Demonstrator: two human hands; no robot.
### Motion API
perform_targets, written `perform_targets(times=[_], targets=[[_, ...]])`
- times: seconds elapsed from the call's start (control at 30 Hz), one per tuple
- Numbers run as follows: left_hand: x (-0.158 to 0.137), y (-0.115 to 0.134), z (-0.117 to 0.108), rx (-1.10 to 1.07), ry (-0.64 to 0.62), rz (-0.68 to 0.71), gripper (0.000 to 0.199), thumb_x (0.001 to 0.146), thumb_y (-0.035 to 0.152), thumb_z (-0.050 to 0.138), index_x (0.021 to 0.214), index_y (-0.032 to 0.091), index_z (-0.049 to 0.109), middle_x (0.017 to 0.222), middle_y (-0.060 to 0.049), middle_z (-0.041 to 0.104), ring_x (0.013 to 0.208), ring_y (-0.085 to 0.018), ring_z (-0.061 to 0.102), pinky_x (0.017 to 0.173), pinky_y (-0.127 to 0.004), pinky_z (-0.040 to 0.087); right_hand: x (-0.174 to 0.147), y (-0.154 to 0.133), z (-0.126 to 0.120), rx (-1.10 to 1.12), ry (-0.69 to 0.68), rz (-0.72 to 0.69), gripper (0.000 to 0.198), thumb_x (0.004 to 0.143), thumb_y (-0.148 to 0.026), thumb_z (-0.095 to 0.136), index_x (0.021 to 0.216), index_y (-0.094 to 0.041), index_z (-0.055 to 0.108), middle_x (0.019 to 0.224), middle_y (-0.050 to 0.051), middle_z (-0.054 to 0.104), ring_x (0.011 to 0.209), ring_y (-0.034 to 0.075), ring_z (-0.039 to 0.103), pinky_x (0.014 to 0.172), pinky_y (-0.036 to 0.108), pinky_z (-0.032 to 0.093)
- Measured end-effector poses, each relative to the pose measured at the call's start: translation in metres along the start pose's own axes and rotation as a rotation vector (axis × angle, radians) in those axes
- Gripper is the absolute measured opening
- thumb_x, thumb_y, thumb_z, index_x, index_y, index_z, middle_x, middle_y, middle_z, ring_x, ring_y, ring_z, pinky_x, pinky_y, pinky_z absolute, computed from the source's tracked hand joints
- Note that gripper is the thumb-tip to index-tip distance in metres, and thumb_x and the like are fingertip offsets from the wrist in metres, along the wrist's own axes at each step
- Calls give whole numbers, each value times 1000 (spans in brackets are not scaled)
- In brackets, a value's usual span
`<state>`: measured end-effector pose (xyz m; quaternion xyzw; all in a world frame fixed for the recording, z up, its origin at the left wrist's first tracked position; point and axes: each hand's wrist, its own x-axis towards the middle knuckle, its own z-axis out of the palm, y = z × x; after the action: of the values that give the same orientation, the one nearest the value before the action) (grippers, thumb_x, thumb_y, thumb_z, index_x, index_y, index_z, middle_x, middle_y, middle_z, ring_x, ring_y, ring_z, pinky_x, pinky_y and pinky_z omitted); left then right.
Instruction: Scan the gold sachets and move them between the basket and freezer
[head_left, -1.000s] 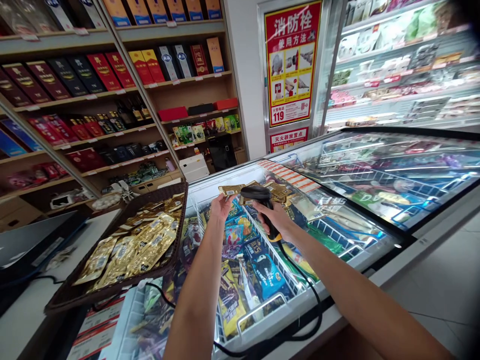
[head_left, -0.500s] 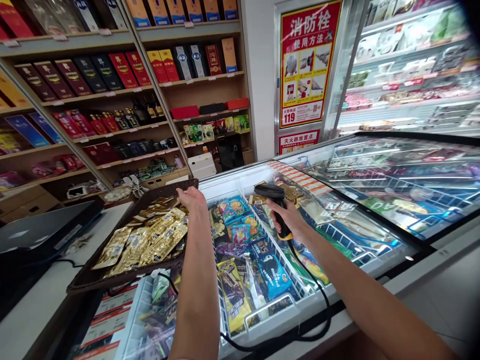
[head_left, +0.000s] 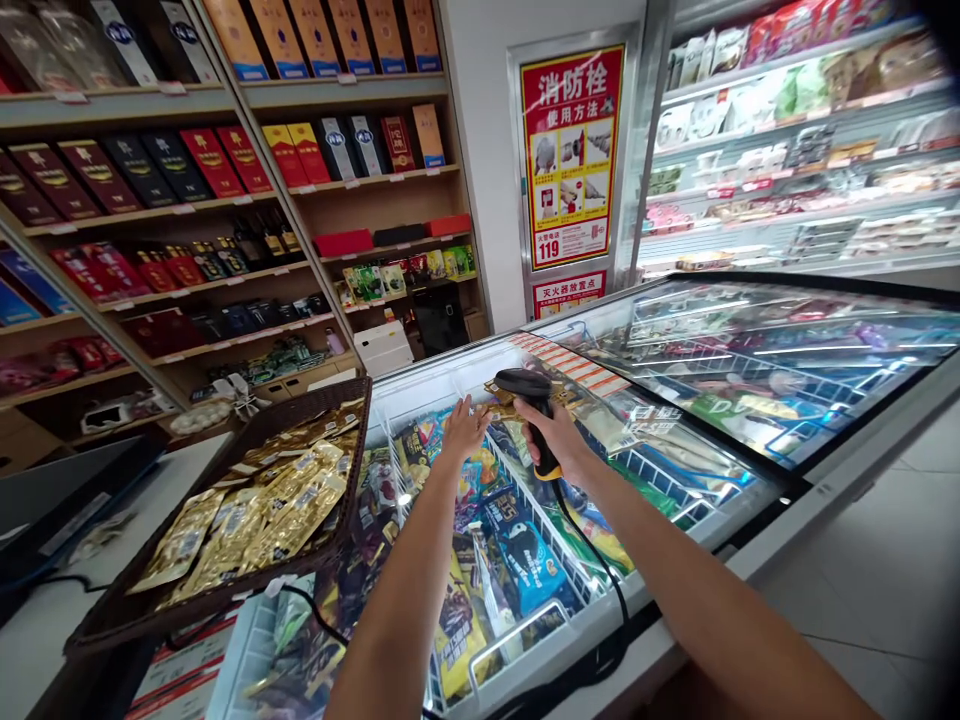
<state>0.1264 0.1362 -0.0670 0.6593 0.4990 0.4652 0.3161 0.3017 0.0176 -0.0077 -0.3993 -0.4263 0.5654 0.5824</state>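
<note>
My right hand (head_left: 559, 440) grips a black and yellow barcode scanner (head_left: 541, 425) by its handle, and a black cable runs down from it. Stretched out over the freezer's glass, my left hand (head_left: 463, 432) has its fingers apart and holds nothing I can see. Just beyond its fingertips lies a gold packet (head_left: 504, 405), partly hidden behind the scanner. To the left, a dark woven basket (head_left: 358, 470) full of gold foil packets (head_left: 281, 505) rests across the freezer edge. Bagged ice creams (head_left: 525, 550) lie in wire baskets under the glass.
The chest freezer (head_left: 757, 520) extends to the right. A dark flat device (head_left: 75, 490) sits on the white counter at left. Shelves of boxed bottles (head_left: 225, 160) stand behind, beside a red fire-hydrant sign (head_left: 574, 160). An open chiller (head_left: 802, 150) is at the back right.
My left hand has left the basket's far rim and moved right, towards the scanner. The right hand keeps hold of the scanner. The view has shifted slightly.
</note>
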Motion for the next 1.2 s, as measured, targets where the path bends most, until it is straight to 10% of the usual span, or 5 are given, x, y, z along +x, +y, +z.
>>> perform_targets(times=[0.43, 0.73, 1.2], targets=[[15, 4, -14, 216, -148, -35, 42, 45, 23, 91, 78, 22, 66, 77, -1, 65, 88, -27, 63, 80, -34, 47, 0, -1, 0, 8, -19, 0, 44, 71, -60, 74, 70, -22, 51, 47, -6, 50, 32, 9, 42, 31, 22, 35], [15, -6, -47, -127, -51, -195, 25, 93, 34, 61, 110, 15, 63, 104, -6, 66, 83, -15, 65, 73, -33, 56, 0, 0, 0, 35, -37, 1, 45, 71, -59, 75, 71, -21, 51, 51, -6, 51, 33, 8, 43, 31, 23, 35], [26, -5, -48, -519, 230, -225, 23, 93, 31, 61, 107, 13, 63, 96, -4, 65, 74, -12, 63, 64, -28, 55, -4, 4, 1, -78, -195, 13, 45, 74, -59, 73, 71, -20, 51, 51, -5, 52, 32, 8, 42, 31, 22, 33]])
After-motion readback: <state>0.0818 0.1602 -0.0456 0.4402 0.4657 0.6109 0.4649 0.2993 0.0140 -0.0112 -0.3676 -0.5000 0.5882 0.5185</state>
